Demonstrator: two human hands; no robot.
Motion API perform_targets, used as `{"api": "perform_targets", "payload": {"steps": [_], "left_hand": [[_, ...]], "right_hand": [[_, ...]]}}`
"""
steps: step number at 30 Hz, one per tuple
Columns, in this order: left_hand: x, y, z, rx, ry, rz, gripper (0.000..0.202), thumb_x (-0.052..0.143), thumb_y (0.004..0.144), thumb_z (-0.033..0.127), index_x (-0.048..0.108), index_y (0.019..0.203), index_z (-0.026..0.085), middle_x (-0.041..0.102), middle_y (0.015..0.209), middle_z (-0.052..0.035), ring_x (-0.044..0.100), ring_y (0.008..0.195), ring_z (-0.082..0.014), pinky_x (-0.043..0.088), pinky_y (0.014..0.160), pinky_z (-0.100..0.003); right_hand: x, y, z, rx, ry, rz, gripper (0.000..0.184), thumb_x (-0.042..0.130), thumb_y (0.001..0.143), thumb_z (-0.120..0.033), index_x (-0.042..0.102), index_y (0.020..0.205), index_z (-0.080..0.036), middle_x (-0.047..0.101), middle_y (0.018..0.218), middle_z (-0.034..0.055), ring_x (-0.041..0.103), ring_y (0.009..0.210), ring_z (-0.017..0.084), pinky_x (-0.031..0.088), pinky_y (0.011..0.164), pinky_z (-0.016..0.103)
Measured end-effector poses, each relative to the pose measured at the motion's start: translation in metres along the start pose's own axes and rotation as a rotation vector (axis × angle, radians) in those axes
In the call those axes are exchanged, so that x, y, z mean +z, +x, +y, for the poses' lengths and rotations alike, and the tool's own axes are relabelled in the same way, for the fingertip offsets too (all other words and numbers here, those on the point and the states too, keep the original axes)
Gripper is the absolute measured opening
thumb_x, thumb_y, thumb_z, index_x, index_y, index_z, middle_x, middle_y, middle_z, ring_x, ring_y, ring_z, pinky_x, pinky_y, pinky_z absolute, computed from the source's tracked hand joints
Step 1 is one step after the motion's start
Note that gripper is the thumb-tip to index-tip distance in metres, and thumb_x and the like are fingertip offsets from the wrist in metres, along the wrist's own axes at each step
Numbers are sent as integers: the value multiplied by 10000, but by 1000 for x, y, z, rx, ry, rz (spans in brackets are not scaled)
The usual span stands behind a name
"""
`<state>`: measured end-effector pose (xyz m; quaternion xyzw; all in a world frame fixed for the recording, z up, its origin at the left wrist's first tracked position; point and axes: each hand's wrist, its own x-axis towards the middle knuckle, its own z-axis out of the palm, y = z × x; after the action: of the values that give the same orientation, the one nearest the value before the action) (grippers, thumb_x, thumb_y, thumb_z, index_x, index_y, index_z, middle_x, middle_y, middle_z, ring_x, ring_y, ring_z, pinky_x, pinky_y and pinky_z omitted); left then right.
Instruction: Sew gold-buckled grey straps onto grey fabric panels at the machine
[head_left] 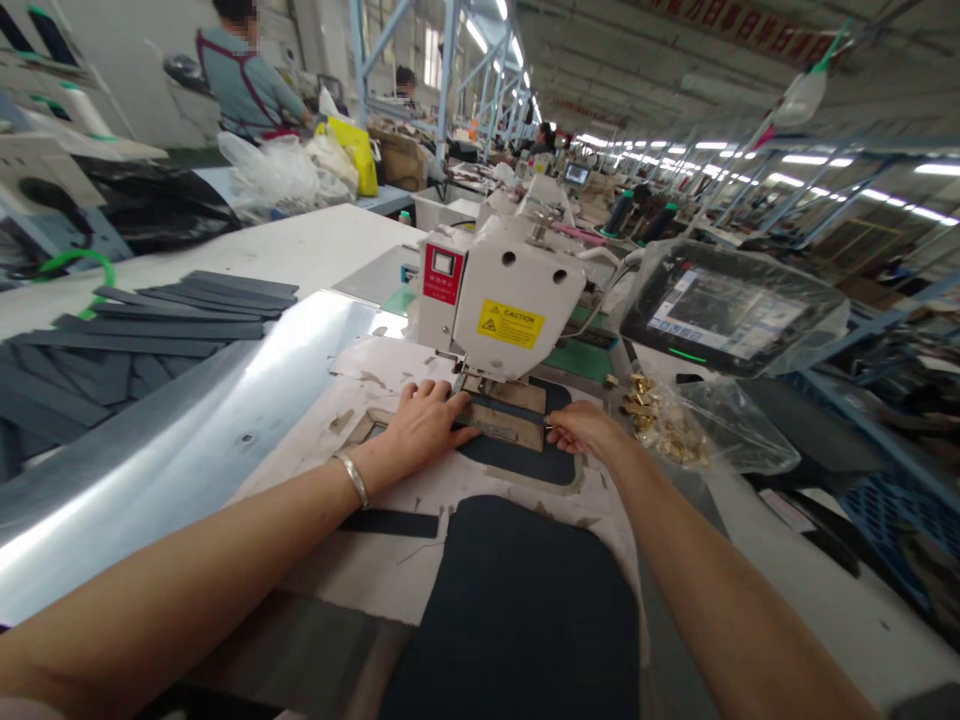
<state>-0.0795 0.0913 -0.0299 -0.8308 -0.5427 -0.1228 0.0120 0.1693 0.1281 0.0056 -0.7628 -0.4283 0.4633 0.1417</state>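
Note:
My left hand lies over the pale sewing template, fingers stretched and thumb apart, at the left end of a narrow dark strip. At the strip's right end, my right hand is closed in a pinch on it; the fingertips are partly hidden. The strip runs along a tan slotted clamp plate beneath the sewing machine head. Under that plate is a dark rounded panel. A larger dark piece lies nearer me, with a short dark strip left of it.
Many dark strips are piled at left beside a shiny metal sheet. Brass-coloured fittings lie in a clear bag at right, below a plastic-wrapped control screen. A person is at the back left.

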Motion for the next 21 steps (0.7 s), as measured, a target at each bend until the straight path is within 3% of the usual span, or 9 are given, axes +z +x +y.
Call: {"api": "perform_targets", "payload": {"steps": [14, 21], "left_hand": [[-7, -14, -58, -43, 36, -1, 522, 504, 873, 628, 573, 1215, 240, 572, 1170, -114, 478, 1136, -328, 281, 1014, -498], [-11, -16, -78, -66, 54, -1, 524, 496, 879, 620, 564, 1223, 232, 570, 1186, -115, 467, 1149, -331, 232, 1050, -545]], "right_hand": [[49, -6, -36, -44, 6, -40, 78, 555, 898, -135, 560, 821, -122, 586, 444, -13, 482, 311, 70, 324, 332, 152], [66, 1, -50, -78, 15, -72, 111, 544, 916, -150, 546, 807, -130, 595, 476, -16, 518, 340, 74, 379, 367, 159]]}}
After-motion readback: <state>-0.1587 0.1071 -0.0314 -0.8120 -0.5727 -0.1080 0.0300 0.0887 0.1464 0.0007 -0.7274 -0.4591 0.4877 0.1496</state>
